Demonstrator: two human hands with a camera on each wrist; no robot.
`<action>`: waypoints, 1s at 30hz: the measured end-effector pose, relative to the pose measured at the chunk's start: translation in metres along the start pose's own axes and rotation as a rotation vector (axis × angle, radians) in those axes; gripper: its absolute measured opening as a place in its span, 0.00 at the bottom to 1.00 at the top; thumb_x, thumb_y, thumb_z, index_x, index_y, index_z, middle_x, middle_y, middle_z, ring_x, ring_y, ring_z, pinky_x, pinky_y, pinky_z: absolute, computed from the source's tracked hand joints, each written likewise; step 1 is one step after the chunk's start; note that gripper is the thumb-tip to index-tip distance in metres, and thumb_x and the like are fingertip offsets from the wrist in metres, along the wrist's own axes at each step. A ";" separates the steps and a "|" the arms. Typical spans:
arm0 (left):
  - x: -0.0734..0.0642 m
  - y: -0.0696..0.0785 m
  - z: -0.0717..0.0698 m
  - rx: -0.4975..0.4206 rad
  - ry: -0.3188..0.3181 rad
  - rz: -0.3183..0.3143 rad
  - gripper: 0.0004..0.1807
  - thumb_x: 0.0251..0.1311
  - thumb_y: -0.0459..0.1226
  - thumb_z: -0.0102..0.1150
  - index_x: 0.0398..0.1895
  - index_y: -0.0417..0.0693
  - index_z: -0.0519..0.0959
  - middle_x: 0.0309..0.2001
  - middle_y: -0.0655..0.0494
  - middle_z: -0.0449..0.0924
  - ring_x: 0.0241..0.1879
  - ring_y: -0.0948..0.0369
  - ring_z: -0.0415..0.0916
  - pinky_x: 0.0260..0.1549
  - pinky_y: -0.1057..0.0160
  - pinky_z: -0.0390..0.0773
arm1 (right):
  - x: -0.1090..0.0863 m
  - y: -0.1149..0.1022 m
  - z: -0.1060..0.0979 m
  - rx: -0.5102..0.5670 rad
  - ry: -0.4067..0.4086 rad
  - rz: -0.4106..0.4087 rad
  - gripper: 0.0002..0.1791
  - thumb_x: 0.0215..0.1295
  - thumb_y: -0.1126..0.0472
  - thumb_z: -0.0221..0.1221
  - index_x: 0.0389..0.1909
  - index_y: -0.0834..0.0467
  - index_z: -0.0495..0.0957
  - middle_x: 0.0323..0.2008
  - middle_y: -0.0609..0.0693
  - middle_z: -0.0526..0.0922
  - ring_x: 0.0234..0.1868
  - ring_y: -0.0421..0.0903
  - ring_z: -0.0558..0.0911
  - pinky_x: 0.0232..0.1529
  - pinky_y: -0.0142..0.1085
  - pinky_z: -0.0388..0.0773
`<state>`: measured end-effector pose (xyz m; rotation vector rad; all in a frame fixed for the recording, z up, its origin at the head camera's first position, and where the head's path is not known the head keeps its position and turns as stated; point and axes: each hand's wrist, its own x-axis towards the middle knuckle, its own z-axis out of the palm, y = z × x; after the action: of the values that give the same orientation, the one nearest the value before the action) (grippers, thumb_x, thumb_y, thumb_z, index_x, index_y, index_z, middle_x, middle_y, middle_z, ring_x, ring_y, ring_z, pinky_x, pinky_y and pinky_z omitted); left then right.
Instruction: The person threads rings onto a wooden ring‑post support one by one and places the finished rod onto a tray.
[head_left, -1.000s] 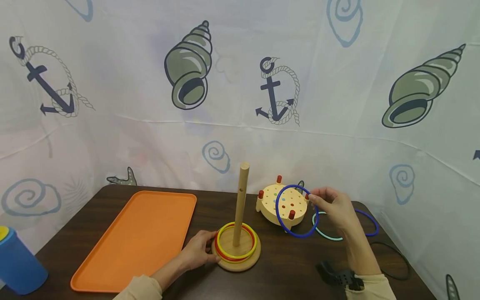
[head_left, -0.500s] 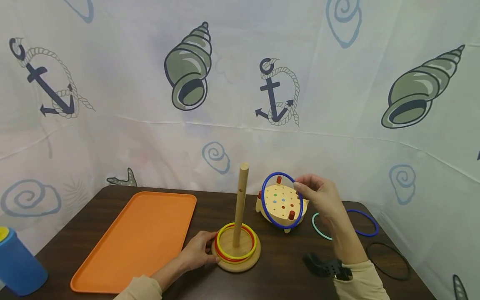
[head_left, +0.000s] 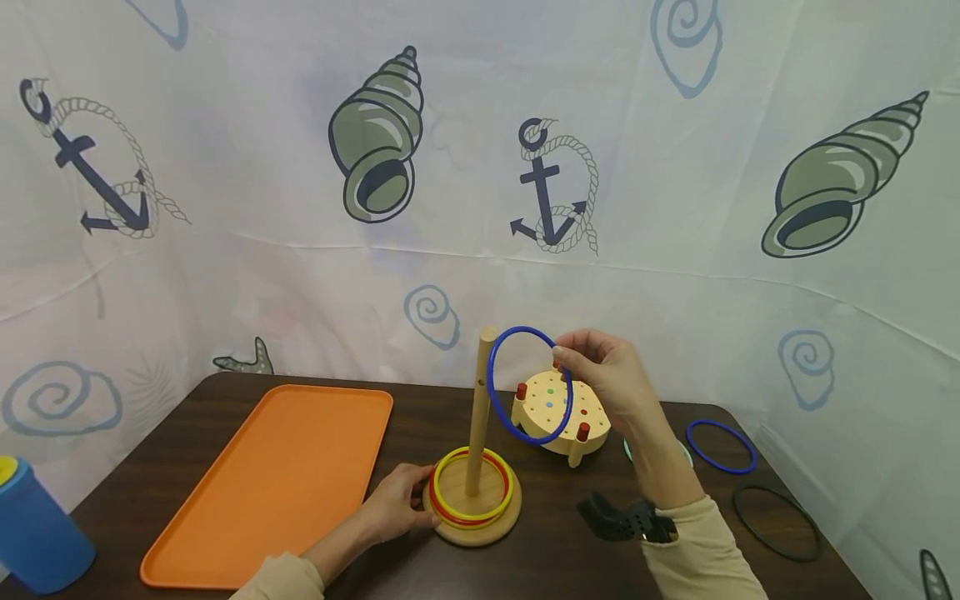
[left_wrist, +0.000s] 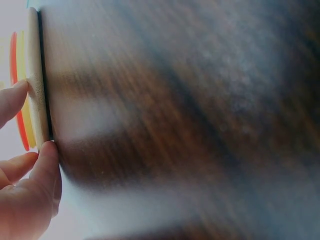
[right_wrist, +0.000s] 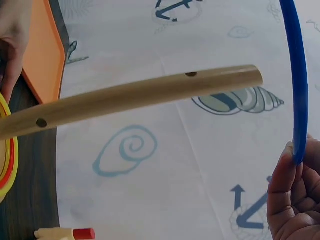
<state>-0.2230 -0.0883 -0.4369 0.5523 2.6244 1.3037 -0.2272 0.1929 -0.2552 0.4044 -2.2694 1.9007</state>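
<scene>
Two hands (head_left: 399, 502) (head_left: 609, 377) are counted, with two blue rings (right_wrist: 301, 90), one pale green ring (head_left: 627, 451), one dark ring (head_left: 791, 557), and at least one red ring (left_wrist: 13, 57) and one yellow ring (left_wrist: 31, 130) (they overlap too closely for a sure number). There is one wooden post (head_left: 480, 408), one round base (head_left: 480, 537), one orange tray (head_left: 281, 475), one pegboard (head_left: 596, 417), one blue canister (head_left: 41, 525), one black wrist strap (head_left: 622, 521) and one table (head_left: 547, 558). The backdrop (head_left: 480, 167) shows two printed anchors (head_left: 545, 200).

Tray (head_left: 270, 483) on table (head_left: 551, 542), left; canister (head_left: 45, 529) further left. Ring stand (head_left: 478, 433) mid-table, two rings (head_left: 512, 486) around its post's foot. Pegboard (head_left: 551, 417) behind, rightward. Hoop (head_left: 535, 442) in right hand (head_left: 611, 379), beside the post's top. Far right I see a loose ring (head_left: 731, 472) behind a loop (head_left: 795, 559).
</scene>
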 end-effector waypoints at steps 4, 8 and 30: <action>0.000 0.000 0.000 0.004 0.005 -0.004 0.39 0.42 0.31 0.73 0.59 0.24 0.67 0.52 0.36 0.68 0.50 0.45 0.73 0.42 0.58 0.82 | 0.005 -0.003 0.009 0.009 -0.002 0.002 0.10 0.63 0.64 0.60 0.39 0.68 0.76 0.26 0.46 0.77 0.30 0.41 0.77 0.34 0.27 0.80; 0.001 -0.001 0.001 0.007 0.006 -0.009 0.39 0.42 0.31 0.73 0.60 0.25 0.67 0.52 0.37 0.68 0.50 0.46 0.73 0.42 0.58 0.82 | 0.012 -0.002 0.018 0.025 0.003 0.025 0.11 0.63 0.65 0.60 0.41 0.69 0.76 0.27 0.46 0.77 0.30 0.41 0.78 0.34 0.27 0.80; 0.001 -0.002 0.002 0.008 0.006 0.008 0.39 0.42 0.31 0.74 0.59 0.25 0.68 0.52 0.36 0.68 0.50 0.46 0.72 0.42 0.57 0.82 | 0.022 0.024 0.042 0.017 0.016 0.076 0.11 0.63 0.65 0.60 0.40 0.69 0.77 0.26 0.48 0.78 0.28 0.40 0.79 0.32 0.27 0.80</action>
<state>-0.2237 -0.0878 -0.4394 0.5611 2.6361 1.3003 -0.2533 0.1535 -0.2794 0.3083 -2.2908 1.9526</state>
